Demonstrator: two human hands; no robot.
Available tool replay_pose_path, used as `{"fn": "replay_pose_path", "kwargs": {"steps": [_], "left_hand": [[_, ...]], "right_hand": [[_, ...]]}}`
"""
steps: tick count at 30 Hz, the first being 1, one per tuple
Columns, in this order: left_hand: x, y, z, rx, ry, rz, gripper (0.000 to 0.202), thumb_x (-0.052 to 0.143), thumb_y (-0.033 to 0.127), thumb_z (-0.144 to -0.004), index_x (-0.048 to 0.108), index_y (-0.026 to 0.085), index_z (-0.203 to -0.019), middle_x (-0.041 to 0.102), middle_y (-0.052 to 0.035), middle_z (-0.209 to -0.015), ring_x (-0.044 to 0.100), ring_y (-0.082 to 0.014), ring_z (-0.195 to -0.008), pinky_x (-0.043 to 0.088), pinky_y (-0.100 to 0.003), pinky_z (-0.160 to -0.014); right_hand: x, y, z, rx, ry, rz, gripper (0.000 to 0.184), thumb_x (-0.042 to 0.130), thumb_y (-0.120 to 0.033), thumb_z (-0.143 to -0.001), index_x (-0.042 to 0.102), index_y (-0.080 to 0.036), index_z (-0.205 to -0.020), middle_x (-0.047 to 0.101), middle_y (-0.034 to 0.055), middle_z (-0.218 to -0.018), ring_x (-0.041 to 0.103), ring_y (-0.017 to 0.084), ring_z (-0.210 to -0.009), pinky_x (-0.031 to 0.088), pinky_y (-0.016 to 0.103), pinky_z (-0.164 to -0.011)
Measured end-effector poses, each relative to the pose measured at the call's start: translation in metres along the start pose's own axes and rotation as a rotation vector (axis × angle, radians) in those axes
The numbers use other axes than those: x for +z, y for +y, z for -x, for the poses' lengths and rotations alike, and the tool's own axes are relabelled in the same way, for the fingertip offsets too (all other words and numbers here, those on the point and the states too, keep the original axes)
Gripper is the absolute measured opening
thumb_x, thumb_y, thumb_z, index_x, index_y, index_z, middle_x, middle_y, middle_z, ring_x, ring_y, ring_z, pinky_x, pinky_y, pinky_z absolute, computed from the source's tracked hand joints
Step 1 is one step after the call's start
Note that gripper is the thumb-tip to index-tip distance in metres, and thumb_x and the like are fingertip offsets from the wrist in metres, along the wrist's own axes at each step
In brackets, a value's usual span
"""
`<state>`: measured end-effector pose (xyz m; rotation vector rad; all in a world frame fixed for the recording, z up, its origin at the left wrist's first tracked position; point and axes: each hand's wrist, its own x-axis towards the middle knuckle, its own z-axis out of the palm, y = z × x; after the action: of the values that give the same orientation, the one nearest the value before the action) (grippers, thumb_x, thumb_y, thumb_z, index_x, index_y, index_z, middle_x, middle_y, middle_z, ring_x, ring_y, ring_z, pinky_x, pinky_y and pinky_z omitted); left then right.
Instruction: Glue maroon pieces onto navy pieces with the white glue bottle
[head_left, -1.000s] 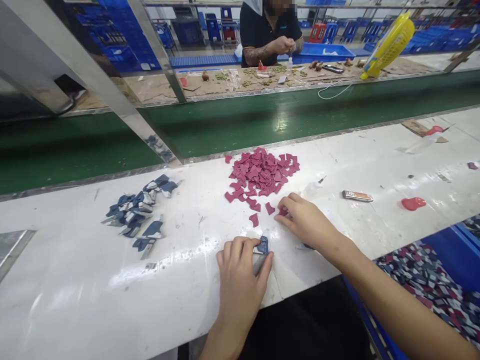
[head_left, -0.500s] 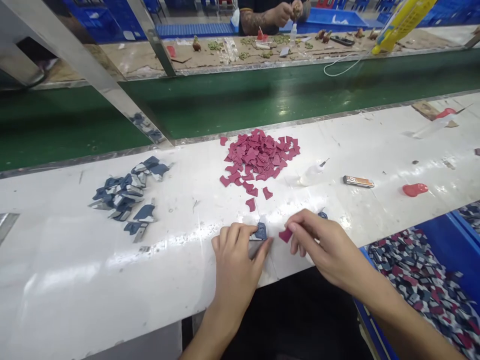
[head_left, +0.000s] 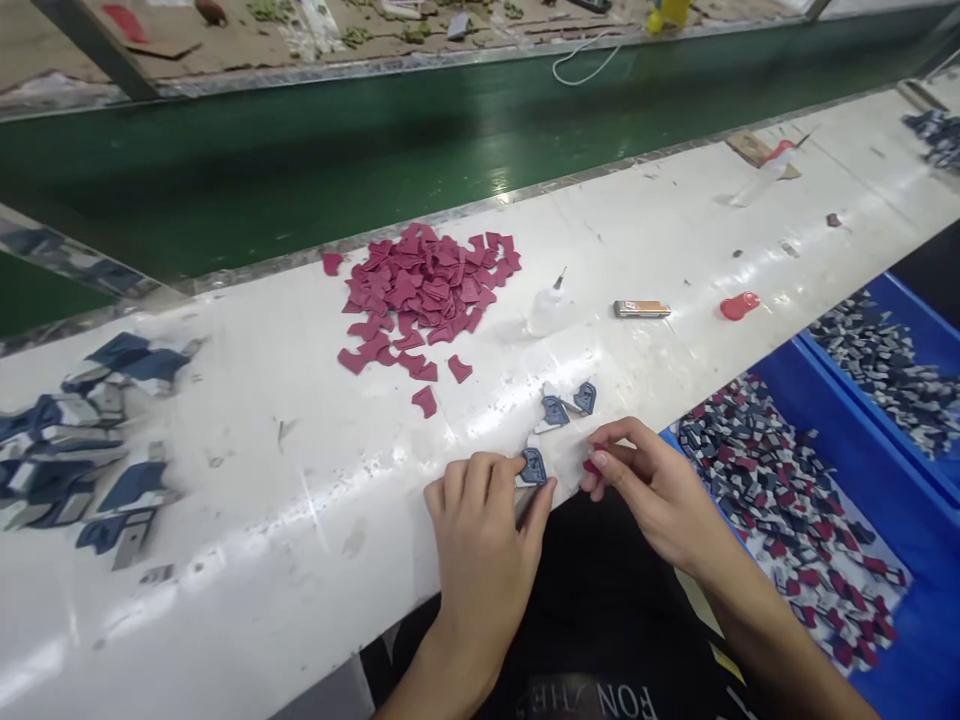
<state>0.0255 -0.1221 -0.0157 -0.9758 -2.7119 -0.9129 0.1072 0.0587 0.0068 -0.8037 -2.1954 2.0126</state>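
Note:
My left hand (head_left: 480, 530) rests on the front edge of the white table (head_left: 247, 560) and pinches a small blue piece (head_left: 533, 467) between thumb and fingers. My right hand (head_left: 649, 490) is just to its right, fingers closed on a small red piece (head_left: 591, 467) that barely shows. Two more blue pieces (head_left: 568, 404) lie just beyond my hands. A heap of red pieces (head_left: 424, 290) sits farther back at the centre. A pile of blue and grey pieces (head_left: 82, 440) lies at the left, blurred.
A small glue bottle (head_left: 546, 308), a lighter (head_left: 641, 309) and a red cap (head_left: 739, 305) lie right of the red heap. Blue bins (head_left: 911, 600) of mixed pieces stand below the table at the right. A green conveyor belt (head_left: 375, 160) runs behind the table.
The view has tilted down and to the right. My right hand took a red piece from beside the heap and brought it close to the blue piece in my left hand.

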Motion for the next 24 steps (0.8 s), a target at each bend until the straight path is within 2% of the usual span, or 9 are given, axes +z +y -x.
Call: {"fn": "replay_pose_path", "kwargs": {"steps": [4,7,12,16,20,24], "left_hand": [[0.01,0.004,-0.013,-0.001,0.003,-0.024,0.019,0.074,0.034,-0.1,0.061,0.021,-0.106,0.067,-0.0021,-0.095,0.055,-0.0232,-0.093,0.035,-0.039,-0.082],[0.014,0.007,-0.02,-0.041,0.005,-0.002,0.019,0.075,0.033,-0.099,0.061,0.022,-0.103,0.067,-0.0016,-0.096,0.056,-0.0236,-0.095,0.035,-0.039,-0.083],[0.013,0.005,-0.018,-0.053,-0.007,0.063,0.02,0.078,0.032,-0.097,0.06,0.024,-0.099,0.068,0.0016,-0.093,0.056,-0.0222,-0.093,0.034,-0.039,-0.083],[0.01,0.003,-0.015,-0.062,-0.029,0.099,0.024,0.082,0.031,-0.094,0.058,0.024,-0.094,0.066,0.0032,-0.088,0.056,-0.0208,-0.09,0.034,-0.039,-0.083],[0.01,0.004,-0.015,-0.074,-0.028,0.09,0.026,0.081,0.031,-0.094,0.057,0.024,-0.09,0.064,0.0035,-0.085,0.055,-0.0204,-0.089,0.033,-0.039,-0.083],[0.011,0.005,-0.015,-0.082,-0.026,0.095,0.025,0.082,0.028,-0.092,0.057,0.024,-0.091,0.065,0.0036,-0.085,0.055,-0.0208,-0.089,0.033,-0.04,-0.085]], "right_hand": [[-0.002,-0.004,-0.004,-0.02,0.034,-0.066,0.018,0.073,-0.041,-0.104,0.072,-0.024,-0.111,0.077,0.0014,-0.086,0.074,0.018,-0.076,0.064,0.031,-0.075],[-0.001,-0.009,-0.011,-0.016,0.065,-0.081,0.017,0.08,-0.039,-0.097,0.079,-0.023,-0.103,0.078,0.0026,-0.085,0.073,0.018,-0.074,0.064,0.031,-0.073],[0.005,-0.012,-0.02,-0.049,0.041,-0.125,0.014,0.085,-0.037,-0.091,0.086,-0.025,-0.097,0.075,0.0046,-0.097,0.07,0.017,-0.075,0.063,0.029,-0.065],[0.008,-0.013,-0.022,-0.052,0.036,-0.126,0.015,0.087,-0.04,-0.09,0.088,-0.027,-0.096,0.074,0.005,-0.097,0.067,0.016,-0.071,0.06,0.028,-0.057],[0.01,-0.014,-0.024,0.067,0.002,-0.188,0.025,0.091,-0.046,-0.086,0.087,-0.024,-0.096,0.077,0.0029,-0.082,0.058,0.012,-0.052,0.053,0.026,-0.045],[0.012,-0.014,-0.027,0.12,-0.041,-0.2,0.033,0.093,-0.05,-0.082,0.086,-0.021,-0.095,0.073,0.0005,-0.069,0.056,0.012,-0.048,0.051,0.024,-0.043]]}}
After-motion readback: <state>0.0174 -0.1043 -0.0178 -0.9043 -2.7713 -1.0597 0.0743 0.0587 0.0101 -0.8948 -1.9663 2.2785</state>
